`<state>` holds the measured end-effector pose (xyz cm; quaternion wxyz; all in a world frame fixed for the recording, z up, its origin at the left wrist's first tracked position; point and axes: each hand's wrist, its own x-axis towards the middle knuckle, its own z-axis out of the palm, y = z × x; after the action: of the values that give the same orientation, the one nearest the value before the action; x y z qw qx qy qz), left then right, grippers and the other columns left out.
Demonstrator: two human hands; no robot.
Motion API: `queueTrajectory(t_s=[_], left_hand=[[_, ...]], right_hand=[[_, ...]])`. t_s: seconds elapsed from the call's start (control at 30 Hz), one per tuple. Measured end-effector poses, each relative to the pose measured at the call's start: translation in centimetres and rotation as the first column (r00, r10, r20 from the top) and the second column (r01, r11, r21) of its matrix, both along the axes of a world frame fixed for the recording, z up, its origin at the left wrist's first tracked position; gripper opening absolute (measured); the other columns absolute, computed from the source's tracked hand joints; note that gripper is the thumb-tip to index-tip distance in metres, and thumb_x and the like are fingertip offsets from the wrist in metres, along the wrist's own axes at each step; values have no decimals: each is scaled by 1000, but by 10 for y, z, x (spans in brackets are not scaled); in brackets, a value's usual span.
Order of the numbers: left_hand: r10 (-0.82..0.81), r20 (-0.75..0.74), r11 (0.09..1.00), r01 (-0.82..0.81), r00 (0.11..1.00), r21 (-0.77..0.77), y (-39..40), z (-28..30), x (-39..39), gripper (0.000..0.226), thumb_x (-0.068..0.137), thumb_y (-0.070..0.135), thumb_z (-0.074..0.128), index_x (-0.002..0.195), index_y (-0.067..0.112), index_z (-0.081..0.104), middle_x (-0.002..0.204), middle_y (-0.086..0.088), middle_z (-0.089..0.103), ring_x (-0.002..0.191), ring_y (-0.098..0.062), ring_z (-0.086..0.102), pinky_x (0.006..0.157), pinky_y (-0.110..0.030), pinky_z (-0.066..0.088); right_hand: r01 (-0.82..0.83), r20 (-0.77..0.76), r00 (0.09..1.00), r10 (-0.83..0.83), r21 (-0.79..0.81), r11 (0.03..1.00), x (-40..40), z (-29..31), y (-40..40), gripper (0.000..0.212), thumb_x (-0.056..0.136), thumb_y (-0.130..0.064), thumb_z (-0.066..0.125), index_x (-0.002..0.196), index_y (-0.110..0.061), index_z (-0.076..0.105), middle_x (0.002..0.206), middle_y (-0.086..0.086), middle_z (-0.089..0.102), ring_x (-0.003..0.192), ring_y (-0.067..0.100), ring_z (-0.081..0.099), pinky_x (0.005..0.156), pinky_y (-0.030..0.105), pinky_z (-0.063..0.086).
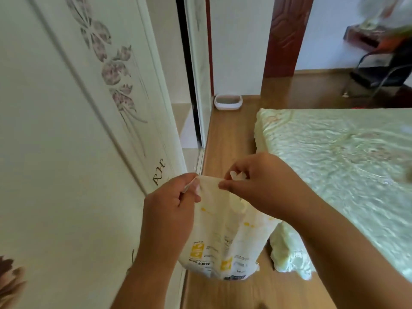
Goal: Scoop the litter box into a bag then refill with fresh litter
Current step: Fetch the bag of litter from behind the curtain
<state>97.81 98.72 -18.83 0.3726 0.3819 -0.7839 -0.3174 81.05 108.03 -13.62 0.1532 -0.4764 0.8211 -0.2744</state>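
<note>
A white litter bag [225,239] with yellow print stands on the wooden floor between the wardrobe and the bed. My left hand [171,201] pinches the left side of its top edge. My right hand [258,184] pinches the right side of that edge, and the strip of bag between them is stretched taut. Far down the aisle, a white litter box [228,101] holding grey litter sits on the floor against the wall. No scoop is in sight.
A white wardrobe door [78,130] with a flower pattern fills the left. A bed with a pale green cover [345,157] takes up the right. A narrow strip of wooden floor [229,134] runs between them. A dark chair [383,72] stands at the far right.
</note>
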Motion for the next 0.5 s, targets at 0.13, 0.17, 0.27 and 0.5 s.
queueTrajectory(t_s=[0.13, 0.17, 0.27, 0.5], left_hand=[[-70, 8, 997, 69, 998, 38, 0, -7, -40, 16, 100, 32, 63, 108, 31, 77, 73, 20, 71, 80, 4, 68, 80, -16, 51], [-80, 12, 996, 79, 997, 49, 1, -8, -50, 17, 100, 32, 63, 108, 30, 77, 73, 20, 72, 80, 6, 67, 79, -10, 49], [-85, 13, 994, 84, 996, 71, 1, -13, -79, 19, 99, 30, 64, 111, 26, 78, 72, 20, 72, 77, 6, 68, 70, 0, 43], [-78, -36, 987, 82, 996, 138, 1, -15, -132, 19, 99, 31, 65, 112, 27, 78, 71, 20, 73, 73, 1, 70, 66, -8, 49]], right_hand=[[61, 24, 998, -61, 26, 998, -33, -7, 9, 25, 85, -47, 75, 83, -22, 75, 70, -1, 70, 64, 14, 66, 62, 37, 58], [70, 39, 997, -71, 31, 997, -42, -7, 11, 23, 85, -46, 75, 83, -24, 76, 69, -2, 70, 64, 12, 66, 58, 32, 55], [82, 60, 995, -84, 35, 996, -67, -9, 14, 18, 87, -44, 75, 85, -26, 75, 65, -6, 67, 60, 7, 62, 52, 21, 43], [83, 20, 996, -84, 44, 996, -119, -6, 10, 18, 87, -45, 75, 84, -27, 74, 65, -8, 64, 62, 8, 62, 53, 20, 41]])
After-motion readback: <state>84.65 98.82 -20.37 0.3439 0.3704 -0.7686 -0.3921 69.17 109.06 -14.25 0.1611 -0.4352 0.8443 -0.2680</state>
